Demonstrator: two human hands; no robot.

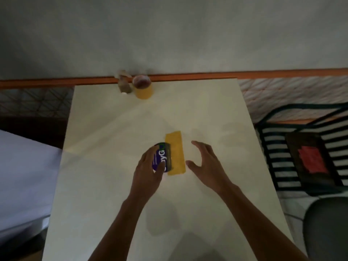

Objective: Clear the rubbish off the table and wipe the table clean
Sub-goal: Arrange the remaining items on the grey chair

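While the left hand grips a purple can with white letters near the middle of the table, the main risk begins on this side. I judge that the can is rubbish to be removed, but I cannot tell if it is empty. If some liquid remains and the hand tilts it during the lift, drops may fall on the pale surface and give more to wipe. The fingers curl around only the near end of the can, so it could also slip out.

Just beside the can, touching its right edge, lies a flat yellow cloth, probably the wiper. If the can is dragged and not lifted, it may pull the cloth along or fold it.

Further right, the right hand hovers near the cloth with spread, relaxed fingers and holds nothing. It seems ready to take the cloth. If both hands move at once, they could knock each other, because they are close.

At the far edge of the table stand a small blurred bottle and, beside it on the right, a yellow cup. A wide wiping stroke could push them off the back edge. To the right of the table stands a dark slatted chair.
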